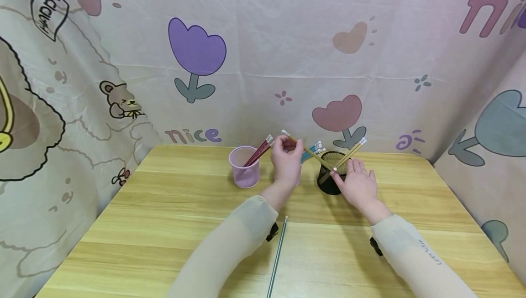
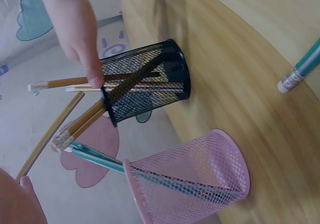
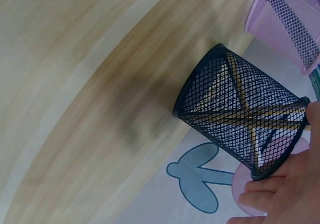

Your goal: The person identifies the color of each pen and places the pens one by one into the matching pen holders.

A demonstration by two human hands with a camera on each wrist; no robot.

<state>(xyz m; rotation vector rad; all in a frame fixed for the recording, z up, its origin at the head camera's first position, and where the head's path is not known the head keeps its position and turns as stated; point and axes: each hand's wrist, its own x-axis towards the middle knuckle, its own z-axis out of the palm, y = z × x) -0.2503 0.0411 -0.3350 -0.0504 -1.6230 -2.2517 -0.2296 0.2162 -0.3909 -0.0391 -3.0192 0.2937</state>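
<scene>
My left hand [image 1: 287, 163] pinches a yellow pencil [image 1: 313, 154] between thumb and fingers, white eraser up at the left. Its other end slants down towards the mouth of the black mesh pencil cup [image 1: 328, 187]. Several yellow pencils [image 2: 82, 121] lean inside that cup, crossing each other through the mesh. At the cup's rim is my right hand [image 1: 359, 186], thumb touching the near side and fingers extended along the far right side. Mostly hidden behind my left hand in the head view, a pink mesh cup [image 2: 200, 169] holds several teal-blue pencils [image 1: 313, 150].
Another pink mesh cup [image 1: 246, 178] with dark red pencils [image 1: 258, 154] stands left of my left hand. A single green pencil [image 1: 278, 252] lies on the wooden table [image 1: 164, 225] between my forearms. Behind the table hangs a patterned cloth [image 1: 263, 47].
</scene>
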